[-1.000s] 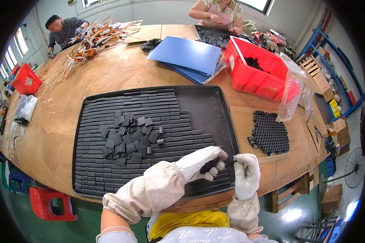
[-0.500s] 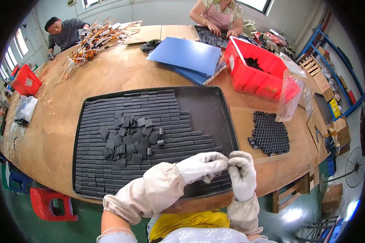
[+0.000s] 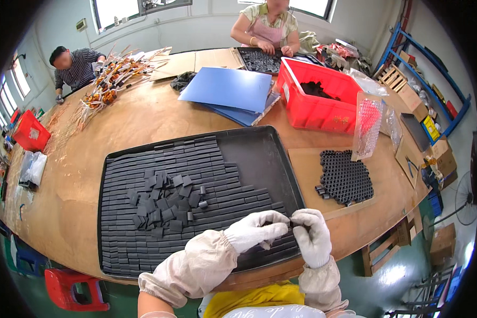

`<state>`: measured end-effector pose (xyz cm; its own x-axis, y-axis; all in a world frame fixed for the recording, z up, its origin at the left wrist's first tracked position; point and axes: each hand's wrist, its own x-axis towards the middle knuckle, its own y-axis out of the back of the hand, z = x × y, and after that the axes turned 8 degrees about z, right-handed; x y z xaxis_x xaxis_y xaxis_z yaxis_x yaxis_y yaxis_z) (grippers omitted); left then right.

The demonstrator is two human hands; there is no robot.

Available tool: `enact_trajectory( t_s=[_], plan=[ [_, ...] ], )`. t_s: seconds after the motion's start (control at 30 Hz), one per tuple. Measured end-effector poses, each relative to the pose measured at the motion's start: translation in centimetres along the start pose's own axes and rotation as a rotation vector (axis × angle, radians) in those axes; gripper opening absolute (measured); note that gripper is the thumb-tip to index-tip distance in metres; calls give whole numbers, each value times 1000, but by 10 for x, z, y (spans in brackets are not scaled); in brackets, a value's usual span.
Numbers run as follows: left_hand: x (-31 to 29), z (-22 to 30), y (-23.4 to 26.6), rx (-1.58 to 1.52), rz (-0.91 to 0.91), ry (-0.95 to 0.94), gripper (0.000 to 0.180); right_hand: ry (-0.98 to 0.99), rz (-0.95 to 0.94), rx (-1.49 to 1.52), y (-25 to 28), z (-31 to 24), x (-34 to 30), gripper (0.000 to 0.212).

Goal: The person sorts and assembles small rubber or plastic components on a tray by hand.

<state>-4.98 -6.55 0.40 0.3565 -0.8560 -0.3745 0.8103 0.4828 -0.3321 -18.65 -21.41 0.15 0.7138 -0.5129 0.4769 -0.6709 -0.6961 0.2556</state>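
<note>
Both of my hands wear white gloves and meet over the near right corner of a big black tray [image 3: 259, 139]. My left hand [image 3: 255, 231] and my right hand [image 3: 311, 237] touch at the fingertips and pinch a small dark flat piece [image 3: 290, 223] between them. The tray is lined with neat rows of dark grey flat pieces [image 3: 143, 249]. A loose heap of the same pieces [image 3: 164, 204] lies on top of the rows in the middle.
A block of black ring-shaped parts [image 3: 346, 178] lies right of the tray. Behind it stand a red bin [image 3: 318, 108], blue sheets [image 3: 229, 89] and a clear bubble bag [image 3: 368, 125]. Two people work at the far table edge. A red stool [image 3: 71, 289] is below left.
My hands have come together: the left hand closed in on the right one, and both shifted slightly left over the tray's near corner.
</note>
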Motion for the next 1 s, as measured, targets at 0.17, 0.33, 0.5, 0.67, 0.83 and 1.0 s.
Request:
enact_trajectory(
  t_s=[0.17, 0.33, 0.5, 0.67, 0.83, 1.0],
  plan=[
    [6, -7, 5, -121, 46, 1, 24, -31, 31, -119, 15, 6, -2, 21],
    [13, -5, 6, -100, 62, -58, 27, 57, 78, -243, 29, 16, -1, 20],
    [9, -1, 3, -160, 122, -4, 26, 140, 315, -555, 57, 51, 16, 15],
    [12, -7, 1, -161, 129, -12, 22, 128, 429, -866, 96, 81, 23, 16],
    [7, -3, 4, -138, 136, -24, 22, 80, 389, -923, 95, 86, 26, 14],
    [9, -3, 3, -126, 144, -14, 24, 63, 320, -976, 82, 90, 28, 17]
  ],
)
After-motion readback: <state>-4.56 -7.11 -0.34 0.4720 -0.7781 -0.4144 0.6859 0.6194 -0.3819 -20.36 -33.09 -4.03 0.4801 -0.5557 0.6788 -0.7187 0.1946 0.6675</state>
